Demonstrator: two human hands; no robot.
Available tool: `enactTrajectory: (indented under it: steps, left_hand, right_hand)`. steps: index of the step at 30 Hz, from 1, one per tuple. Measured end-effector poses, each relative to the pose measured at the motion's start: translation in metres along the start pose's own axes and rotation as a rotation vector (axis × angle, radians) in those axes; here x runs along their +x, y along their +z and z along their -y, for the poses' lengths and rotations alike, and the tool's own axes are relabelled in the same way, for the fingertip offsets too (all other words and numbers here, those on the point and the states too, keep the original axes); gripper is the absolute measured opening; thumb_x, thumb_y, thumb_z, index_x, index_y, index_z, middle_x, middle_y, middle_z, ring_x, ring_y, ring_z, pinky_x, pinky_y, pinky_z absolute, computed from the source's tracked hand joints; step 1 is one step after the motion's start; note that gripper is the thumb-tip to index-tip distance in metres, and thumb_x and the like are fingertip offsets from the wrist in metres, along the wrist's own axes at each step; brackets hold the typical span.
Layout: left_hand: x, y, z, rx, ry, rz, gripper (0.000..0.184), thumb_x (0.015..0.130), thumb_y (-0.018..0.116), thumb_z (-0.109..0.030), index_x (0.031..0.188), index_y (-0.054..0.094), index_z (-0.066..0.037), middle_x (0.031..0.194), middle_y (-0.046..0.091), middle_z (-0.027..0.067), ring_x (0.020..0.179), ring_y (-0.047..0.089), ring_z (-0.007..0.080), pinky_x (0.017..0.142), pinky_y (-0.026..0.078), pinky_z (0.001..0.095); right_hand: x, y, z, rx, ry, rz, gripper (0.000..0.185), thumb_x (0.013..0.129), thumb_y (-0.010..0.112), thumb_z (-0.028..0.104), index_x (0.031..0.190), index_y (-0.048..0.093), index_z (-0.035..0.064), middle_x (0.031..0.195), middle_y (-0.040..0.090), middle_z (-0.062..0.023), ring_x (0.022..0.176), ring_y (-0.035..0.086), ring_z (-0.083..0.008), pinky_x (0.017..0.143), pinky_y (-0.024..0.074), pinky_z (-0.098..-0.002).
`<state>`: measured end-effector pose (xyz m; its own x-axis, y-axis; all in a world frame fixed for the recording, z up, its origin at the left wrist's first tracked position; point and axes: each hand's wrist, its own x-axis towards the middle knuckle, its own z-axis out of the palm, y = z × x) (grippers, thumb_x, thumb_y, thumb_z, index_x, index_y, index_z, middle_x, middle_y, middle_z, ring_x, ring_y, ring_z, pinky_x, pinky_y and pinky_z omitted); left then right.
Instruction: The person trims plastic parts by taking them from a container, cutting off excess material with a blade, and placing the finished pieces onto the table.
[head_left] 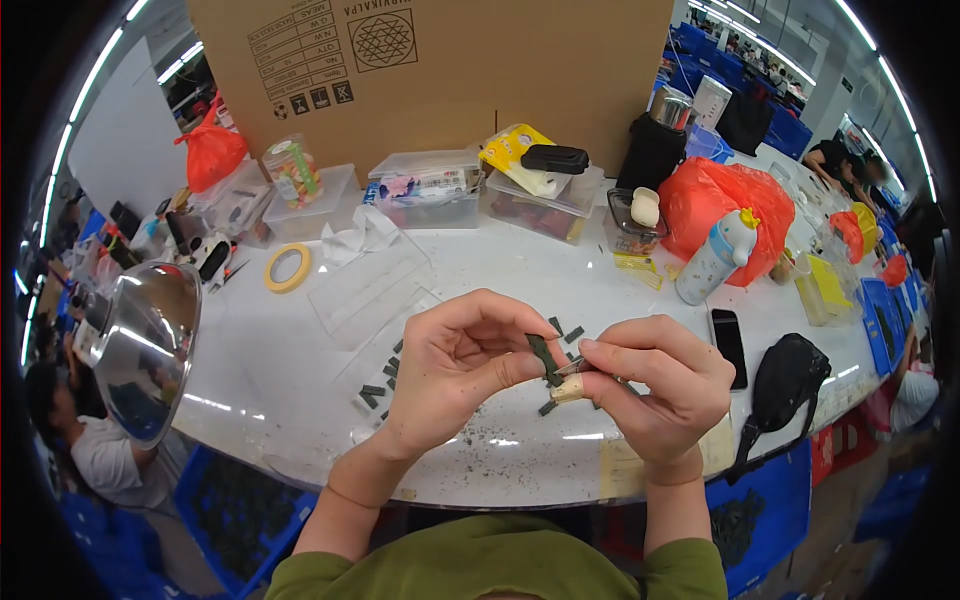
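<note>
Between the thumb and fingers of my left hand [455, 365] is a small dark green strip [543, 354], held above the table. My right hand [665, 385] pinches a thin metal blade [570, 367] whose tip meets the strip; its handle is hidden in the fingers. A beige wrapping [568, 389] covers one right fingertip. Several loose dark pieces [370, 396] lie on the white table [260, 380] to the left of my hands, with others behind them. Dark crumbs are scattered near the front edge.
Blue bins [765, 530] holding dark pieces sit below the table on both sides. A lamp shade [160, 350] stands left, near masking tape [288, 268]. Right are a phone [729, 348], a black pouch [785, 390] and a bottle [715, 260]. Plastic boxes [430, 208] line the back.
</note>
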<state>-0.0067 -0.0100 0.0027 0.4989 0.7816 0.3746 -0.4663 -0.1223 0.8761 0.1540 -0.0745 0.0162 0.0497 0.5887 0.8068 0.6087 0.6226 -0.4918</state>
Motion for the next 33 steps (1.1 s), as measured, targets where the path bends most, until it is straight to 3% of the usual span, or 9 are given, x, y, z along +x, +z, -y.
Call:
enactTrajectory:
  steps: [9, 14, 19, 24, 28, 33]
  left_hand:
    - [0.001, 0.001, 0.0, -0.032, -0.002, -0.01, 0.027, 0.069, 0.067, 0.012, 0.091, 0.057, 0.0, 0.079, 0.065, 0.0148, 0.07, 0.065, 0.0188, 0.066, 0.054, 0.0229]
    - [0.0, 0.004, -0.005, -0.052, -0.013, -0.086, 0.027, 0.068, 0.067, 0.012, 0.09, 0.056, 0.0, 0.081, 0.065, 0.0165, 0.071, 0.065, 0.0197, 0.066, 0.055, 0.0237]
    - [-0.003, 0.001, -0.001, -0.01, 0.057, 0.023, 0.031, 0.072, 0.067, 0.01, 0.1, 0.058, 0.001, 0.085, 0.066, 0.0129, 0.083, 0.066, 0.0174, 0.076, 0.055, 0.0257]
    - [0.002, -0.001, -0.007, -0.016, 0.0, 0.076, 0.028, 0.07, 0.065, 0.008, 0.096, 0.057, 0.003, 0.082, 0.063, 0.0176, 0.068, 0.063, 0.0199, 0.063, 0.055, 0.0274]
    - [0.011, -0.007, -0.008, -0.434, -0.407, 0.222, 0.028, 0.072, 0.065, 0.005, 0.098, 0.056, 0.003, 0.081, 0.063, 0.0172, 0.066, 0.061, 0.0192, 0.059, 0.054, 0.0281]
    - [0.009, -0.009, 0.005, -0.402, -0.275, 0.185, 0.026, 0.077, 0.062, 0.006, 0.103, 0.057, 0.002, 0.082, 0.064, 0.0133, 0.069, 0.063, 0.018, 0.065, 0.053, 0.0271]
  right_hand:
    - [0.0, -0.004, -0.005, -0.052, -0.086, 0.068, 0.018, 0.06, 0.076, 0.0, 0.076, 0.069, 0.0014, 0.074, 0.062, -0.0057, 0.055, 0.051, -0.0119, 0.046, 0.0407, -0.0213]
    - [0.004, -0.003, -0.009, 0.176, 0.001, 0.031, 0.021, 0.059, 0.075, -0.004, 0.079, 0.07, 0.0017, 0.075, 0.063, -0.0058, 0.056, 0.051, -0.0108, 0.047, 0.04, -0.0202]
    - [0.003, -0.002, -0.007, 0.319, 0.052, 0.032, 0.025, 0.057, 0.073, -0.007, 0.081, 0.07, 0.0017, 0.077, 0.064, -0.0063, 0.056, 0.049, -0.0098, 0.047, 0.0389, -0.0193]
    - [0.004, -0.003, -0.006, 0.307, 0.053, 0.046, 0.027, 0.053, 0.071, -0.007, 0.078, 0.07, 0.0018, 0.074, 0.065, -0.0082, 0.057, 0.052, -0.0113, 0.048, 0.0388, -0.0199]
    - [0.006, -0.003, -0.005, 0.297, 0.052, 0.061, 0.028, 0.049, 0.069, -0.007, 0.075, 0.07, 0.0019, 0.072, 0.066, -0.0098, 0.058, 0.054, -0.0125, 0.049, 0.0386, -0.0205]
    - [0.004, -0.007, -0.005, 0.119, -0.061, 0.011, 0.027, 0.056, 0.072, -0.007, 0.082, 0.071, 0.0011, 0.08, 0.065, -0.0077, 0.057, 0.05, -0.0107, 0.047, 0.0391, -0.02]
